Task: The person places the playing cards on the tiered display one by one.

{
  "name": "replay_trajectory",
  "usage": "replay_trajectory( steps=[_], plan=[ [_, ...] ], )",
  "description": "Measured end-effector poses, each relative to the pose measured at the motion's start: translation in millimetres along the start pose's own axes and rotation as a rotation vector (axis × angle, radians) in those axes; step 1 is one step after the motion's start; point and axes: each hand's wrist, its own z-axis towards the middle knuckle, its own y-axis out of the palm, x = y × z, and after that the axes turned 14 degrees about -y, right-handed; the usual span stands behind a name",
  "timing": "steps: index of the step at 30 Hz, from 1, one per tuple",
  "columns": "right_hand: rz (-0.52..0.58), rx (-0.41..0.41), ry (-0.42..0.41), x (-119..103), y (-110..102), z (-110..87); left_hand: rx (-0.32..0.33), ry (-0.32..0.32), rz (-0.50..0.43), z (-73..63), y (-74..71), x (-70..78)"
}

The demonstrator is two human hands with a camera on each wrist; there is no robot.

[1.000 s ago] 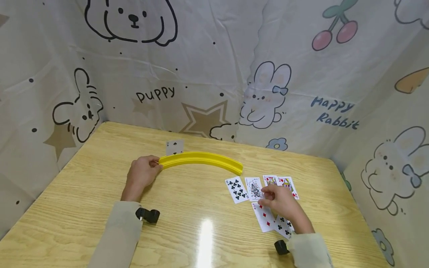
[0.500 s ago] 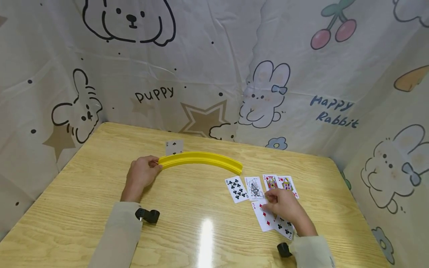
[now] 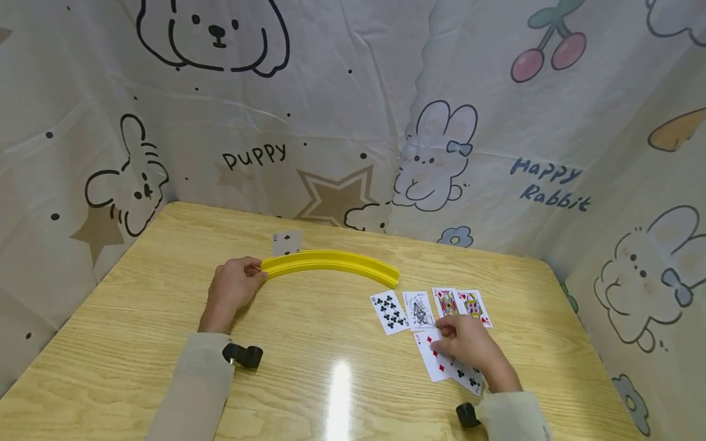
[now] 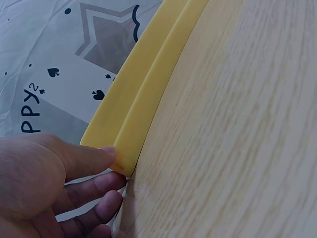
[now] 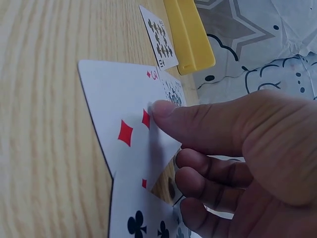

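My left hand (image 3: 234, 285) pinches the left end of a curved yellow card holder (image 3: 331, 260), with the thumb on its front in the left wrist view. A two of spades (image 3: 287, 240) stands upright behind the holder's rim near that end. Over the loose cards at the right is my right hand (image 3: 474, 346), fingers loosely curled. Its thumb lies over the three of diamonds (image 5: 109, 94); whether it touches the card I cannot tell. A club card (image 5: 131, 203) overlaps that card's lower edge, partly hidden by the hand in the head view.
A ten of clubs (image 3: 390, 312), a joker (image 3: 418, 309) and two red face cards (image 3: 445, 298) lie face up beyond my right hand. The wooden table (image 3: 309, 349) meets a printed cloth backdrop (image 3: 331, 92) at its far edge.
My right hand has shifted slightly toward me, from beside the joker to over the three of diamonds. My left hand and the card holder have stayed put.
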Motion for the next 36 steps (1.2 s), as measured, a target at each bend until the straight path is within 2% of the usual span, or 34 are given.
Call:
replay_trajectory(
  steps=[13,23,36],
  plan=[
    [0.010,0.007,0.029,1.2,1.7,0.6,0.000,-0.003,0.003,0.5,-0.8,0.3],
    [0.057,-0.021,0.093,-1.6,0.8,2.8,-0.010,-0.022,0.003,-0.7,-1.3,1.1],
    [0.058,-0.055,0.054,-0.8,0.0,4.2,-0.002,-0.018,0.000,-0.5,-1.0,0.9]
  ],
)
